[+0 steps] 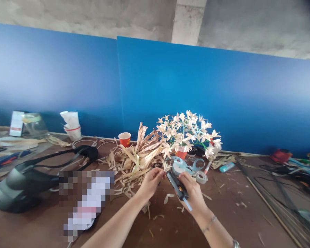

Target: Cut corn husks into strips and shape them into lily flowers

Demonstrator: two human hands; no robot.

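My left hand (153,181) is pinched closed, apparently on a small pale husk flower (166,165) just above the fingertips; its stem is hard to make out. My right hand (192,193) is wrapped round a black hot glue gun (176,184), and a pale glue stick (188,204) juts out of its rear. The glue gun's front end lies close to my left fingertips. Behind my hands, a bunch of cream husk flowers (187,132) on green and blue stems stands in a red paper cup (181,152).
Dried corn husks (142,150) are heaped behind my left hand. Blue ribbon (183,165) and a tape roll (201,177) lie near my right hand. A red cup (124,139), a black headset (18,182), a blurred-out phone (89,203) and a cyan lighter (226,167) surround them.
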